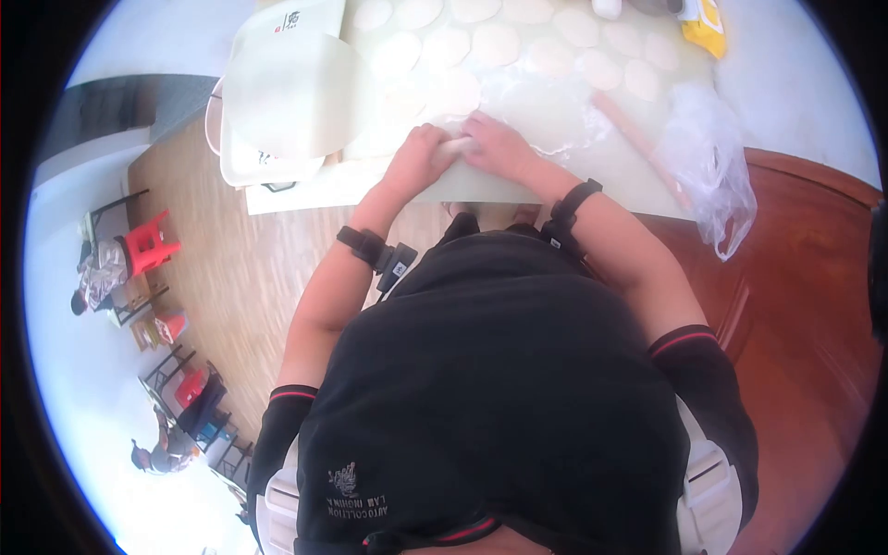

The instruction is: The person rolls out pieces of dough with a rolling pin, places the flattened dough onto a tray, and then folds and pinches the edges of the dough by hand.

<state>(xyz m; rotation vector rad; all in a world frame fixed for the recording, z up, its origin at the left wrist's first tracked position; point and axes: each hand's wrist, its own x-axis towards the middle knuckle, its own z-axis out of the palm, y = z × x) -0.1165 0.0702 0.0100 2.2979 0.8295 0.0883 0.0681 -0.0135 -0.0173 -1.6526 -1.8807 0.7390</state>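
My left hand (421, 159) and my right hand (498, 146) meet near the front edge of the table, with fingers curled inward. Between them they grip a short white piece of dough (454, 146), partly covered by the fingers. Just beyond my hands, flat round dough wrappers (495, 44) lie spread in rows over the pale work surface (370, 180). Loose flour (560, 139) streaks the surface beside my right hand. Farther right rests a long wooden rolling pin (638, 143), slanting toward the front edge.
White trays (242, 111) are stacked at the table's left end. A crumpled clear plastic bag (710, 171) hangs over the right front corner, and a yellow packet (705, 32) stands at the back right. On the floor at far left are a red stool (151, 244) and racks.
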